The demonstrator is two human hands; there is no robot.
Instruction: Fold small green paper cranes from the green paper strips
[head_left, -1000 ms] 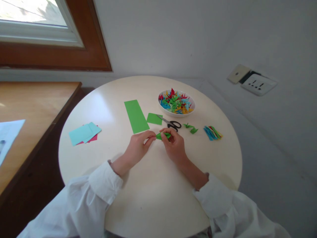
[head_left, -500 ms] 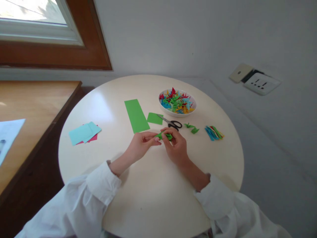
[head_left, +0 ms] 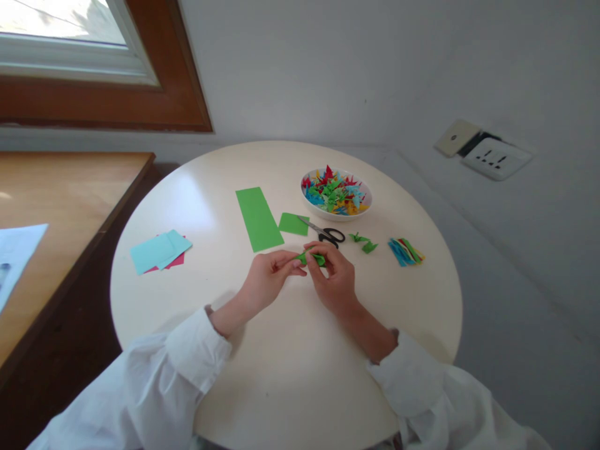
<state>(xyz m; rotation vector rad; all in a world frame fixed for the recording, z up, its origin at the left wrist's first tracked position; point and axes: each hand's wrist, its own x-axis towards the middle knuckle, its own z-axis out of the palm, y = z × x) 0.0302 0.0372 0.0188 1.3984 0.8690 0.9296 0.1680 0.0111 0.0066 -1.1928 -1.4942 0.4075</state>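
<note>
Between my two hands is a small folded piece of green paper (head_left: 319, 259), held above the round white table (head_left: 290, 362). My left hand (head_left: 268, 275) pinches its left end between thumb and fingers. The thumb and fingers of my right hand (head_left: 334, 278) are closed on its right part, covering some of the folds. Just beyond my right hand lie black-handled scissors (head_left: 334, 235), their blades over a green paper square (head_left: 293, 224). Two small folded green paper cranes (head_left: 369, 247) rest to the right of the scissors.
A white bowl (head_left: 337, 217) of colourful paper cranes stands at the back. A long green paper strip (head_left: 259, 219) lies beyond my left hand. Light blue sheets (head_left: 152, 253) overlap red paper at left; a pile of coloured strips (head_left: 405, 252) is at right. A wooden desk (head_left: 84, 187) stands left.
My left wrist and sleeve have shifted very slightly to the right. Both hands keep their hold on the green paper; the things on the table are unmoved.
</note>
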